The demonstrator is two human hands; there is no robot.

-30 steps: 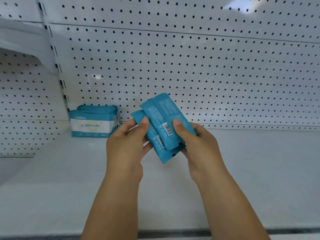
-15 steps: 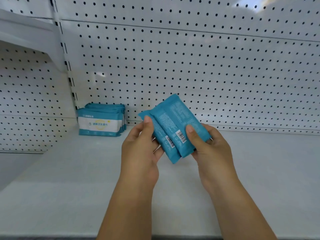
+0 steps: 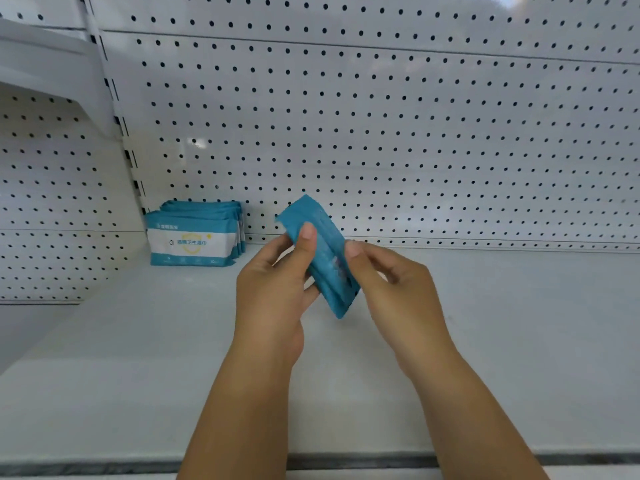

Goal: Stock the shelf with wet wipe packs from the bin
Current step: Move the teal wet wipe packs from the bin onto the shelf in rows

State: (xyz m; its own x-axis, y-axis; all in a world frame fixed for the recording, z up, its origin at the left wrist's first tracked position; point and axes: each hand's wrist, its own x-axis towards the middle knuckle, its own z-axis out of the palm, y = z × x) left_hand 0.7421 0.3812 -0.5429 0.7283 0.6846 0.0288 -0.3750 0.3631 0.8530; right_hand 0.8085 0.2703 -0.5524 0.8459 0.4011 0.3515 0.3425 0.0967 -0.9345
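The left hand (image 3: 273, 292) has its grip clamped on the wet wipe packs (image 3: 329, 268): its thumb lies flat across the blue front face near the top, and the fingers curl round behind. The right hand (image 3: 398, 289) grips the same bundle from the other side. Its thumb tip presses the right edge and its fingers are curled in below and behind, mostly hidden. The bundle is blurred, so the printing on it cannot be read. Layered edges at the lower end suggest more than one pack, though the count is unclear. It is tilted, with the top corner leaning left and the lower corner pointing down to the right, and it is held in the air above the shelf (image 3: 485, 341) without touching it.

Both forearms reach in from the bottom of the view over the shelf's dark front strip (image 3: 346, 460). At the back left corner a stack (image 3: 194, 237) of matching packs stands on edge on the shelf, with the white-and-blue front label facing out. It is against the pegboard (image 3: 381, 133) and just beside the slotted post (image 3: 116, 98), well apart from the hands. Further left, another shelf board (image 3: 45, 64) sits higher up.
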